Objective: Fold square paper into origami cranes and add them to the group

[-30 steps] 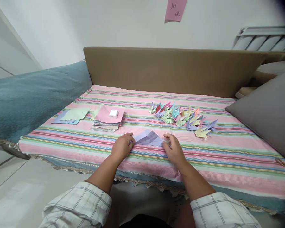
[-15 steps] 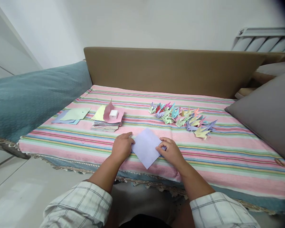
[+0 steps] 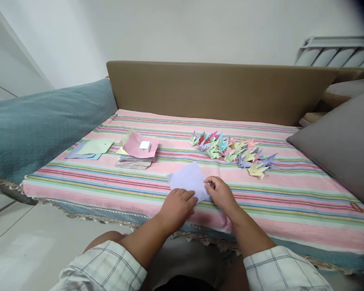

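A light purple square sheet of paper (image 3: 188, 178) lies tilted near the front edge of the striped cloth. Across its lower edge curl the fingers of my left hand (image 3: 178, 206), closed on the paper; the thumb and the sheet's bottom corner are hidden beneath. My right hand (image 3: 220, 192) pinches the right corner between thumb and forefinger. Beyond the sheet, to the right, several folded paper cranes (image 3: 227, 147) in many colours sit in a close group.
A stack of paper (image 3: 135, 161), with a pink sheet (image 3: 133, 143) and a small white box (image 3: 144, 145) on top, stands left of centre. Loose green and blue sheets (image 3: 94, 147) lie farther left. A grey cushion (image 3: 342, 141) borders the right, a teal armrest (image 3: 54, 117) the left.
My left hand has moved from the sheet's left corner down and right to its lower edge. The sheet has turned a little. My right hand stays at the right corner.
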{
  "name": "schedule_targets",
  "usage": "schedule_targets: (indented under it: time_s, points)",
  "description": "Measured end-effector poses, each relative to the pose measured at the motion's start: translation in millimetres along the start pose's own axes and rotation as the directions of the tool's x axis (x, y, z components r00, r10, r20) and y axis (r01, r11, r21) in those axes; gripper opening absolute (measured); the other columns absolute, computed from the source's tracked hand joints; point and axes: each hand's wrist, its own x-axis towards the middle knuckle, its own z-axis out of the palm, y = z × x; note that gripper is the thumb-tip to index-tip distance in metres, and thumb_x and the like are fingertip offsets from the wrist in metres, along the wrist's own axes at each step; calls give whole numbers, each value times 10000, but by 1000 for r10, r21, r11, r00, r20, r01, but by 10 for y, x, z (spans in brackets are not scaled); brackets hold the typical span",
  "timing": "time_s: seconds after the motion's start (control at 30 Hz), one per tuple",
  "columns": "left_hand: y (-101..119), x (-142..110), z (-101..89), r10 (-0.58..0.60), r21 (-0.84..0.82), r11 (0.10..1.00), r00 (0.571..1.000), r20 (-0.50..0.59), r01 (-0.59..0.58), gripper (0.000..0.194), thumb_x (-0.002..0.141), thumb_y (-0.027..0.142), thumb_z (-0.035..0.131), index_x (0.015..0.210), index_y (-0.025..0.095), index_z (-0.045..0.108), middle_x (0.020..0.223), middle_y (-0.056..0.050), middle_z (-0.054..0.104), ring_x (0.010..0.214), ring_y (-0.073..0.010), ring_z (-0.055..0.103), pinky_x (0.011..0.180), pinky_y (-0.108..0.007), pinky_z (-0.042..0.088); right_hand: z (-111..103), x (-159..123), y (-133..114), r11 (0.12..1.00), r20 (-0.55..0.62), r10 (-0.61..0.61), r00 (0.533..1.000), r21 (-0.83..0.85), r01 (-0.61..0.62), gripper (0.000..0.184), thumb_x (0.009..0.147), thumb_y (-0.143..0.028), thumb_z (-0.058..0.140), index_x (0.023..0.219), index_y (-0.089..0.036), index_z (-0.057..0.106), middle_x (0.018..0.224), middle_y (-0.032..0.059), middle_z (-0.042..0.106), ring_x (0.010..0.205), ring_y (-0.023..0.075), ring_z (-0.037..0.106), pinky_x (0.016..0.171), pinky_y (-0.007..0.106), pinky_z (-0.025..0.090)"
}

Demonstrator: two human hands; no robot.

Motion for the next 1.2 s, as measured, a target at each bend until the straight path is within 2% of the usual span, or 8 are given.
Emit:
schedule_targets:
  time_s: [0.13,0.33,0.4,0.5,0.63,0.77,1.0,1.2]
  points:
    - [-169,26,-56,-77,36,996,997,-28,78,187,842,185,514,956,228,655,1136,-66,632,945,-222,599,847,-403,455,-57,-51,-16,987,50,108,993,111,-113,194,714,-301,523,855,-197,609,685,-10,585,590,143,540,547,254,426]
    - [-436,33,-62,-167,77,982,984,-61,171,211,811,152,518,882,233,699,1152,-48,643,990,-233,603,880,-397,471,-135,-111,-115,970,307,182,934,99,-222,245,783,-412,495,667,-207,561,553,-24,571,459,125,504,458,237,368]
    - [-486,32,-60,-203,39,978,977,-68,206,240,806,136,503,875,243,707,1146,-29,649,1022,-209,599,901,-359,473,-149,-101,-144,989,204,148,968,-16,-148,227,782,-403,511,680,-211,575,570,-10,584,506,146,519,493,257,372]
    - [-515,25,-68,-220,-21,976,972,-79,219,264,799,118,490,860,248,712,1137,-11,656,1039,-185,597,900,-322,481,-141,-92,-182,971,-14,-101,995,-217,95,131,774,-313,539,775,-210,619,756,43,655,746,205,573,671,320,404]
    - [-519,16,-90,-159,-34,987,982,-98,156,254,790,100,499,853,228,710,1114,-32,667,1023,-190,606,901,-332,477,-75,-123,-219,868,47,-379,924,-328,373,150,810,-220,505,860,-251,643,1012,28,681,1019,237,523,937,448,256]
    - [-548,22,-113,-127,-5,992,987,-103,127,227,791,103,508,828,217,701,1090,-48,674,965,-206,623,872,-359,473,-23,-140,-194,872,173,-358,918,-290,395,214,820,-184,487,939,-282,636,1045,1,685,1041,221,525,977,491,175]
    - [-580,19,-164,-172,-43,985,983,-70,170,227,770,90,500,833,224,672,1078,-42,677,1005,-216,609,950,-455,383,-169,-67,-57,926,273,-226,935,-238,293,183,827,-280,520,968,-264,635,1079,25,664,1019,217,550,937,441,282]
    - [-543,14,-163,-200,-45,979,977,-79,197,278,732,68,510,918,218,654,1046,-48,681,963,-225,617,918,-443,402,-230,-49,55,923,388,-246,888,-185,336,618,592,-459,756,1144,-242,581,1237,82,542,1150,281,443,951,419,337]
